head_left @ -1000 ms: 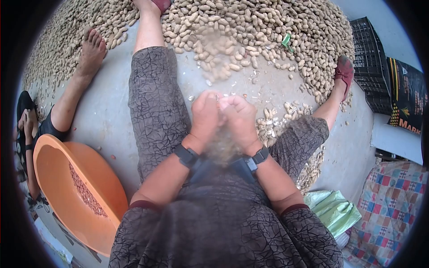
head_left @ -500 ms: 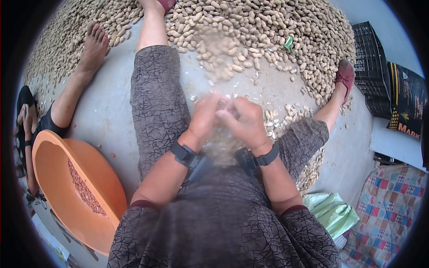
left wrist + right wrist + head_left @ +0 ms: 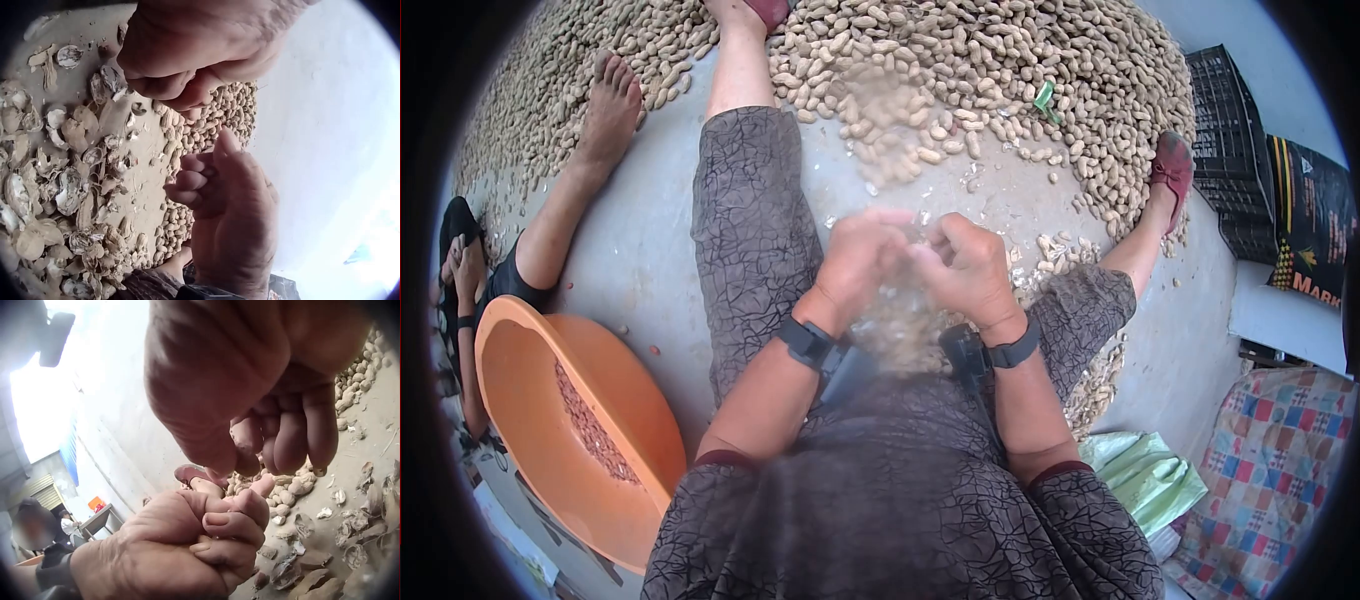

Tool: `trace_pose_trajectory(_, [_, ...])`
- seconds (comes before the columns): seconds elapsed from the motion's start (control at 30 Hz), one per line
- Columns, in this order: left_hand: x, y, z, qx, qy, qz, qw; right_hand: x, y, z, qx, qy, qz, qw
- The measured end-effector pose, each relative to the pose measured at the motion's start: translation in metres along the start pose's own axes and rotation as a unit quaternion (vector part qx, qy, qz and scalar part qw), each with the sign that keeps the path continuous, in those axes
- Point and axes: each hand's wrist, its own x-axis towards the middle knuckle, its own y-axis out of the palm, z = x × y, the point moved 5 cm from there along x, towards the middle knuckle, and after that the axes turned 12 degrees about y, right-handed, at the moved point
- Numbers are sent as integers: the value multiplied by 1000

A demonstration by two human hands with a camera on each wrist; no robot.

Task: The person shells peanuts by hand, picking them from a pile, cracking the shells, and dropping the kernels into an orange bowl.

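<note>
In the head view my left hand and right hand face each other over a blurred heap of peanut shells between my legs. Thumbs point inward, with a small gap between the hands. The right wrist view shows the left hand with its fingers curled into the palm. Above it, the right hand has bent fingers, thumb close to them. From the left wrist view, broken shells lie below the hands. Whether either hand has a peanut inside I cannot tell, since curled fingers hide the palms.
A large pile of unshelled peanuts spreads ahead. On the left an orange basin holds red kernels, near another person's bare foot. To the right are a black crate, a green sack and a checked cloth.
My hands were together a second ago and have since drawn slightly apart, the right hand shifting to the right. Blur marks the left fingers. The basin and pile stay put.
</note>
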Motion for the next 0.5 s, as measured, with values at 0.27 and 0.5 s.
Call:
trace_pose_trajectory(0.27, [54, -26, -26, 366, 187, -118, 904, 1, 0, -16, -87, 31, 73, 993])
trace_pose_trajectory(0.5, [62, -10, -29, 743, 255, -6, 618, -1, 1, -31, -116, 3, 83, 990])
